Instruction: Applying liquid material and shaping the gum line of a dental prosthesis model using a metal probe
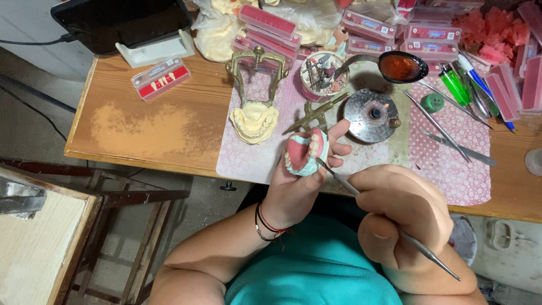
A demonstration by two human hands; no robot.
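Observation:
My left hand [305,183] holds a denture model [305,152], pink wax with a row of white teeth on a pale teal base, just in front of the table edge. My right hand [403,212] grips a thin metal carving tool [389,223], and its tip touches the model's right side. Both hands are over my lap, above a teal shirt.
A pink patterned mat [451,169] covers the wooden table. On it are a brass articulator with a plaster cast [255,113], a small lit burner [371,114], a ladle of melted red wax [402,66], steel instruments [451,144], green lighters [454,85] and boxes of teeth [161,78].

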